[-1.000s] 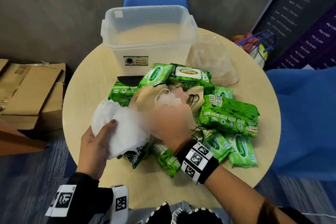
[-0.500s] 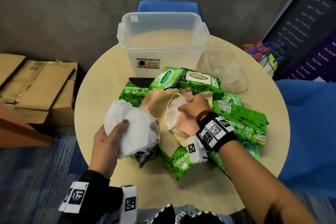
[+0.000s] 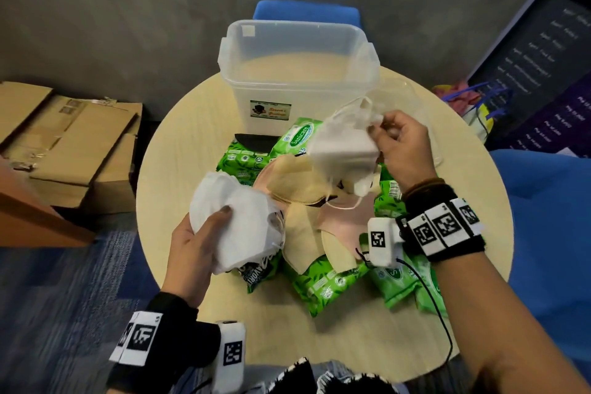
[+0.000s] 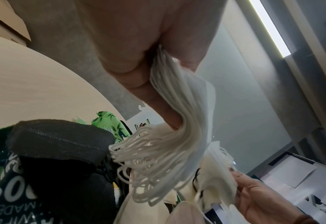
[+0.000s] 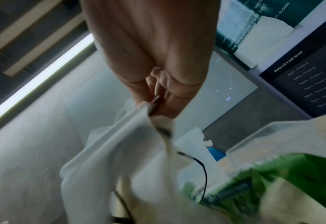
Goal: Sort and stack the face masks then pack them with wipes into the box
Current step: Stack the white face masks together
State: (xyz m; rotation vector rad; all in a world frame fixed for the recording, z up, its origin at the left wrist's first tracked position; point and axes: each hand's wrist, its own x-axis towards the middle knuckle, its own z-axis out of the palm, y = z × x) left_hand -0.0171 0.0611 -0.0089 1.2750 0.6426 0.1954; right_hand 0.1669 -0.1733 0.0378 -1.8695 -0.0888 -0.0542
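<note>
My left hand grips a stack of white face masks above the table's near left; their edges and ear loops fan out in the left wrist view. My right hand pinches a few off-white masks lifted above the pile, in front of the clear plastic box. Beige and pink masks lie heaped on the round table. Around them lie several green wipe packs. A black mask rests on a dark wipe pack beneath my left hand.
The box's clear lid lies to the right of the box. A blue chair stands behind the table, another blue seat to the right. Cardboard boxes sit on the floor at left. A dark banner stands far right.
My right hand took hold of off-white masks in the pile and lifted them up and to the right, toward the box. My left hand kept the white stack nearly in place.
</note>
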